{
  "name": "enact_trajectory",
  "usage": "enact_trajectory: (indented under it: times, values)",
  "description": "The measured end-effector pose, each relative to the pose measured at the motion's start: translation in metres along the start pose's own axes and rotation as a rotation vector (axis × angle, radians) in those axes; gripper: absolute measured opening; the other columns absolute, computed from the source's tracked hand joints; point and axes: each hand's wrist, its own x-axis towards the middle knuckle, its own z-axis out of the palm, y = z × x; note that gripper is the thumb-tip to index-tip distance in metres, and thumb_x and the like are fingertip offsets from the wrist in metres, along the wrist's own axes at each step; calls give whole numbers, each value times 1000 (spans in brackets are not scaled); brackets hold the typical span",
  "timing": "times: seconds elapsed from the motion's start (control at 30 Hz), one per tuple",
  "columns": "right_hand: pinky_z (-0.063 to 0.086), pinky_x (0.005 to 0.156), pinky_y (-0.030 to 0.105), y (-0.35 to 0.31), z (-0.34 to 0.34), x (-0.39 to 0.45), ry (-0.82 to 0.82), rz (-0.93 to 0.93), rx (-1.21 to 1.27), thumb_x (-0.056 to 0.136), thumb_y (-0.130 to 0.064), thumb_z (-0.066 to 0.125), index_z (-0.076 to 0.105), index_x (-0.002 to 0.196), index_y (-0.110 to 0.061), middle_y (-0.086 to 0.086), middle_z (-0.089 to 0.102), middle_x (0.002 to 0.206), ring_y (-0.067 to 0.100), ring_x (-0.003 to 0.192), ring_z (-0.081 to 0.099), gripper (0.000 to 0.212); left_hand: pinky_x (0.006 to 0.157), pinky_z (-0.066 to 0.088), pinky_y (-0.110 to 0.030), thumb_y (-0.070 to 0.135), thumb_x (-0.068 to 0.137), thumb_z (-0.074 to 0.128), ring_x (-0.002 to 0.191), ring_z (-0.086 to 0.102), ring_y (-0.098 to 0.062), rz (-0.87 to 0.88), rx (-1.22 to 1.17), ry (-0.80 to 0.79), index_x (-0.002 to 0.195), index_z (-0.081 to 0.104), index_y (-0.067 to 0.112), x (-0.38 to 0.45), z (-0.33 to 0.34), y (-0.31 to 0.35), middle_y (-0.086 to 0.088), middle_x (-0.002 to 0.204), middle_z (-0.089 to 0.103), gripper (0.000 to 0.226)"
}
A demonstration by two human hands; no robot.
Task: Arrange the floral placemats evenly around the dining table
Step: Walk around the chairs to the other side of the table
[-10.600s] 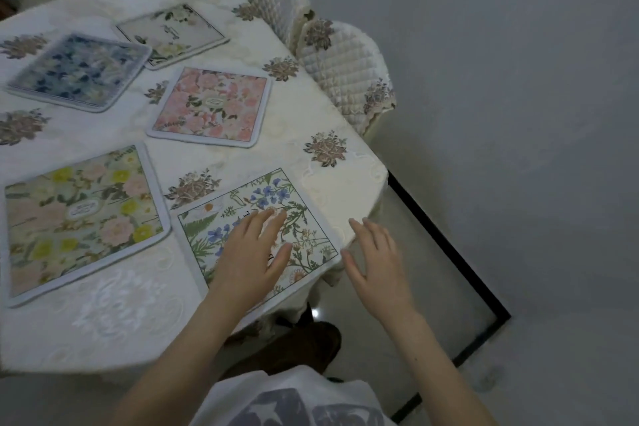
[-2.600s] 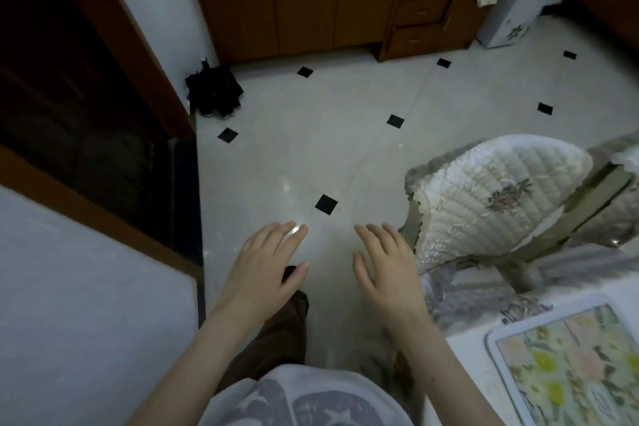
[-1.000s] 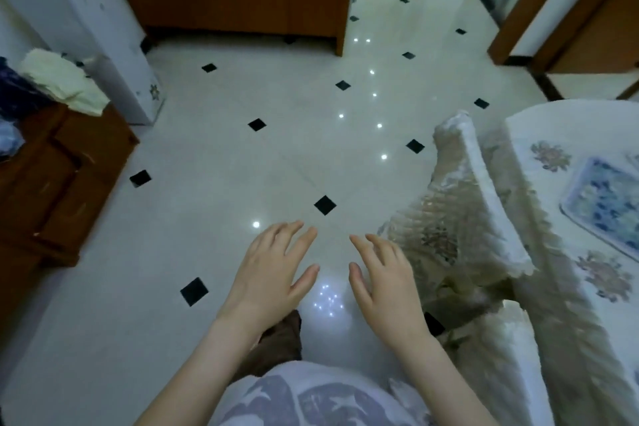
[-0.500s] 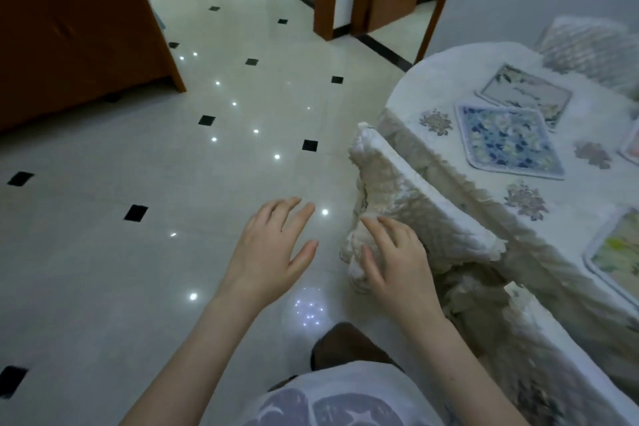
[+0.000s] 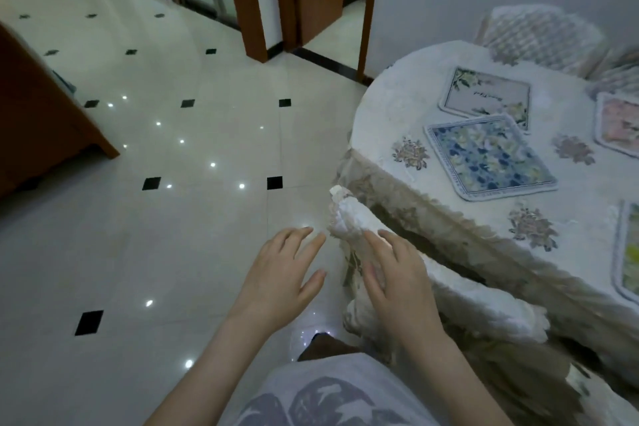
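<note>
The round dining table [image 5: 387, 114] with its white lace cloth stands at the right. On it lie a blue floral placemat [image 5: 487, 156], a pale grey placemat [image 5: 487, 97] behind it, a pink placemat [image 5: 619, 121] at the right edge and a yellow-green placemat [image 5: 629, 252] cut off by the frame. My left hand [image 5: 280, 273] hovers over the floor, fingers spread, holding nothing. My right hand [image 5: 394, 273] is spread flat in front of the quilted back of a chair [image 5: 349, 218]; I cannot tell if it touches it.
That covered chair is tucked against the table's near side; another quilted chair [image 5: 543, 34] stands behind the table. Glossy tiled floor [image 5: 155, 218] spreads to the left. A brown cabinet [image 5: 38, 114] is at far left, wooden door frames [image 5: 256, 0] at the back.
I have walked around the table; the view has swung right, so more of the table and mats shows. Both hands stay spread and hold nothing.
</note>
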Motion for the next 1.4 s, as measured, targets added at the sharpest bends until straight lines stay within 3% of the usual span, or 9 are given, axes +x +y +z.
enact_trajectory:
  times: [0.23, 0.53, 0.87, 1.13, 1.4]
  values:
    - [42, 99, 42, 5, -3, 93, 110, 125, -51, 92, -22, 51, 49, 134, -19, 6, 56, 128, 23, 118, 49, 42, 97, 44, -39, 42, 89, 41, 118, 49, -27, 154, -37, 40, 131, 47, 18, 127, -35, -38, -8, 130, 55, 49]
    - [43, 97, 46, 17, 32, 169, 166, 399, -123, 93, -23, 51, 48, 135, -16, 9, 55, 128, 28, 119, 49, 42, 97, 44, -40, 43, 90, 38, 119, 48, -26, 414, -79, -133, 134, 44, 18, 244, -12, -84, -5, 133, 52, 51]
    - [42, 99, 46, -18, 77, 293, 393, 635, -151, 93, -21, 52, 49, 134, -17, 10, 53, 133, 27, 123, 46, 42, 104, 39, -44, 44, 90, 37, 128, 41, -27, 728, -99, -204, 137, 40, 19, 398, -36, -160, -7, 141, 46, 53]
    - [42, 99, 45, -15, 88, 336, 447, 818, -203, 95, -29, 41, 42, 136, -25, 4, 49, 136, 23, 125, 42, 42, 101, 41, -46, 33, 89, 53, 124, 46, -31, 942, -198, -242, 133, 48, 13, 470, -27, -155, -11, 136, 52, 49]
    - [44, 95, 43, 36, 84, 350, 548, 959, -227, 92, -18, 54, 49, 133, -17, 10, 55, 128, 28, 118, 49, 41, 94, 47, -46, 31, 87, 56, 118, 51, -32, 1093, -205, -316, 130, 52, 10, 516, 19, -118, -13, 130, 56, 47]
